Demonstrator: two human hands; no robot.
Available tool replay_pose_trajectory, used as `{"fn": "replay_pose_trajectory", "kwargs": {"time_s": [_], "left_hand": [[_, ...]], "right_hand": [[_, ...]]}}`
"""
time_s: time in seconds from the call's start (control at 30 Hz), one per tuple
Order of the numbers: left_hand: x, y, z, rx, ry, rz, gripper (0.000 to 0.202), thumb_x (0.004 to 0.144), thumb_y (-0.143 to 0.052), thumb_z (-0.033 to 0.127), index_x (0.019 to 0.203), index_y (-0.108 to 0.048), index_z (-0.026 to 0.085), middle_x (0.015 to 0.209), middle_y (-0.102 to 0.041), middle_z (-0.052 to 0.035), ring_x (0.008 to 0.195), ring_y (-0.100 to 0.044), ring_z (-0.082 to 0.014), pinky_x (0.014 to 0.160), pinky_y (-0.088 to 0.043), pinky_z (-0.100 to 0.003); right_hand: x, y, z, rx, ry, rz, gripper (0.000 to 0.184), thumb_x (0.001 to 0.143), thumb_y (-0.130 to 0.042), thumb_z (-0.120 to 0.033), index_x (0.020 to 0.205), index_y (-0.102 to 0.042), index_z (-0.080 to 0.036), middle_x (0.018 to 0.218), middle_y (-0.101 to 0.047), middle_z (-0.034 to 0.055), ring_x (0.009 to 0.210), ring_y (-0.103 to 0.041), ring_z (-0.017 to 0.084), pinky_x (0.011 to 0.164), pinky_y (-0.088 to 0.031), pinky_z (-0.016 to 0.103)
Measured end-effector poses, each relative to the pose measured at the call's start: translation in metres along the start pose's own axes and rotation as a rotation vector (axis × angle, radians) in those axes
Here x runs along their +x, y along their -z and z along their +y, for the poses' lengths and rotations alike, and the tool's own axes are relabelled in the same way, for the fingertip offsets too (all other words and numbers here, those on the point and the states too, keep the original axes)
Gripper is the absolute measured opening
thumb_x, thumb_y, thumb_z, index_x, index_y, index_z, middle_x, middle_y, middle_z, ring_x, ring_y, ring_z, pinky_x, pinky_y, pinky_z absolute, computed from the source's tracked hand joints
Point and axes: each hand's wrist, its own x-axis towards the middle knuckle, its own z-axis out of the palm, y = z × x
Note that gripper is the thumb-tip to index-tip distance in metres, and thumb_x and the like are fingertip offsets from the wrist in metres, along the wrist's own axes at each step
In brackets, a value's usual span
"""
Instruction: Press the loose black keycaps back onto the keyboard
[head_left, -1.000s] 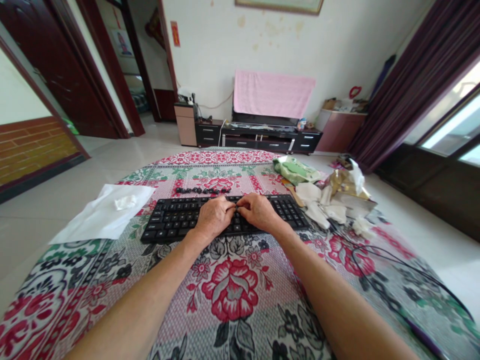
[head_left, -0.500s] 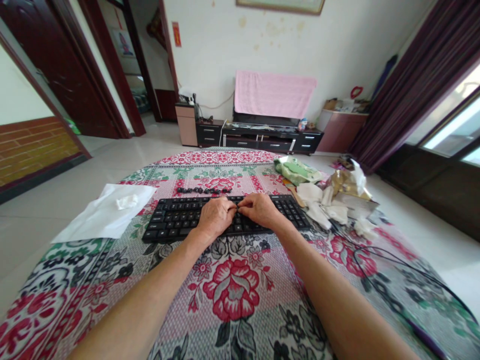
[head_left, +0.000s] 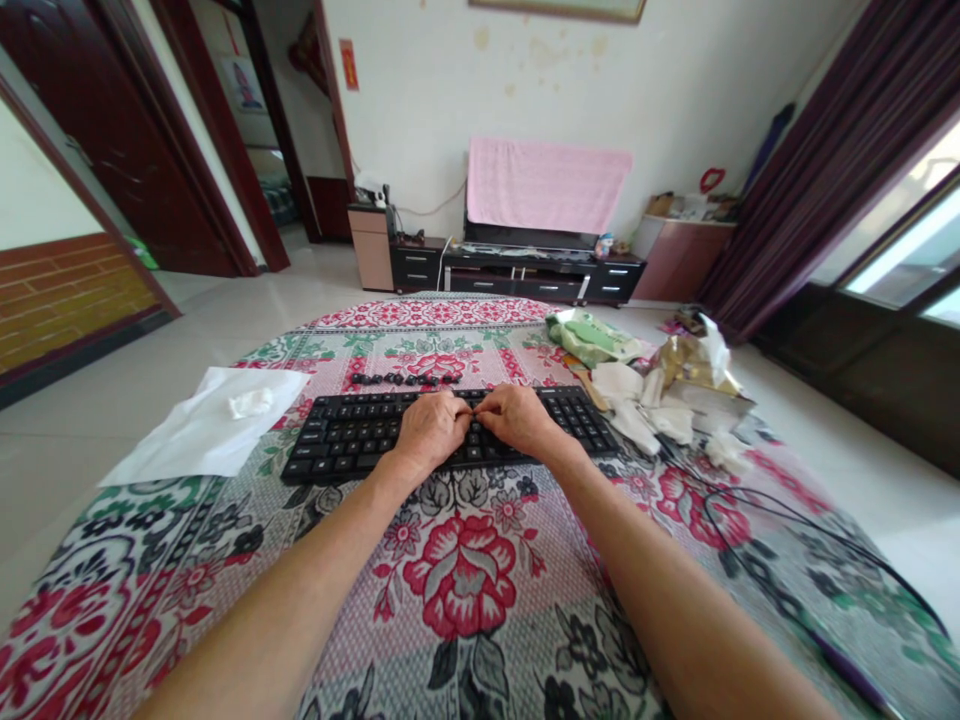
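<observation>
A black computer keyboard [head_left: 352, 437] lies flat on the flowered tablecloth in front of me. Over its middle, my left hand [head_left: 433, 428] has its fingers pinched together. My right hand [head_left: 516, 415] faces it from the other side, also closed, and the fingertips of both almost meet just above the keys. Whatever sits between the fingertips is too small and covered to make out. Behind the keyboard, several loose black keycaps [head_left: 405, 379] stand in a row. Part of the key area is hidden under both hands.
At left, a white paper sheet [head_left: 214, 425] bears a crumpled tissue [head_left: 251, 403]. To the right are crumpled tissues [head_left: 634, 425], a golden tissue box [head_left: 694, 375], a green packet [head_left: 592, 338], a black cable [head_left: 795, 510] and a purple-handled tool [head_left: 851, 672] near the table's edge.
The hands keep nearly the same pinched pose over the keyboard's middle. The whole view has shifted very slightly; nothing else has visibly moved.
</observation>
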Motion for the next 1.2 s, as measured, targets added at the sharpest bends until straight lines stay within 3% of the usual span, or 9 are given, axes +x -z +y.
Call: {"fn": "replay_pose_trajectory", "kwargs": {"time_s": [0.4, 0.53, 0.63, 0.8, 0.93, 1.2], "left_hand": [[0.000, 0.005, -0.009, -0.243, 0.014, 0.169, 0.020, 0.079, -0.052, 0.020, 0.079, -0.072, 0.021, 0.079, -0.071, -0.0005, 0.075, -0.063, -0.0140, 0.075, -0.045, -0.024], [0.000, 0.013, -0.021, -0.104, 0.095, 0.246, 0.024, 0.082, -0.048, 0.024, 0.084, -0.072, 0.021, 0.085, -0.070, -0.0030, 0.079, -0.062, -0.0157, 0.078, -0.045, -0.025], [-0.001, 0.019, -0.033, 0.066, 0.118, 0.298, 0.027, 0.084, -0.045, 0.026, 0.088, -0.071, 0.020, 0.091, -0.068, -0.0054, 0.087, -0.060, -0.0187, 0.082, -0.044, -0.028], [-0.002, 0.023, -0.047, 0.236, 0.119, 0.212, 0.032, 0.086, -0.041, 0.030, 0.086, -0.071, 0.018, 0.092, -0.067, -0.0093, 0.089, -0.060, -0.0226, 0.084, -0.043, -0.033], [-0.002, 0.022, -0.051, 0.263, 0.174, 0.117, 0.036, 0.087, -0.039, 0.034, 0.087, -0.072, 0.019, 0.089, -0.067, -0.0110, 0.085, -0.061, -0.0242, 0.077, -0.045, -0.034], [-0.002, 0.018, -0.047, 0.222, 0.200, 0.128, 0.031, 0.084, -0.046, 0.033, 0.091, -0.073, 0.020, 0.089, -0.068, -0.0105, 0.086, -0.060, -0.0250, 0.080, -0.044, -0.035]], "right_hand": [[-0.003, 0.004, 0.001, 0.052, 0.038, 0.037, 0.023, 0.077, -0.052, -0.018, 0.083, -0.074, -0.019, 0.082, -0.071, 0.0032, 0.076, -0.062, 0.015, 0.069, -0.043, 0.024], [-0.003, 0.004, 0.000, 0.023, 0.016, 0.051, 0.022, 0.078, -0.052, -0.019, 0.083, -0.073, -0.020, 0.082, -0.071, 0.0030, 0.076, -0.062, 0.015, 0.070, -0.043, 0.024], [-0.003, 0.004, 0.001, -0.028, -0.027, 0.171, 0.023, 0.082, -0.050, -0.021, 0.086, -0.072, -0.020, 0.084, -0.070, 0.0042, 0.080, -0.061, 0.016, 0.074, -0.042, 0.024], [-0.004, 0.005, 0.011, -0.099, -0.075, 0.310, 0.024, 0.085, -0.046, -0.020, 0.093, -0.069, -0.017, 0.091, -0.067, 0.0070, 0.089, -0.059, 0.017, 0.083, -0.041, 0.025], [-0.006, 0.005, 0.020, -0.150, -0.114, 0.207, 0.025, 0.085, -0.045, -0.020, 0.094, -0.068, -0.018, 0.095, -0.067, 0.0078, 0.094, -0.058, 0.018, 0.087, -0.040, 0.027], [-0.005, 0.007, 0.026, -0.179, -0.123, 0.158, 0.026, 0.084, -0.047, -0.022, 0.096, -0.069, -0.018, 0.095, -0.069, 0.0071, 0.093, -0.059, 0.018, 0.086, -0.040, 0.027]]}}
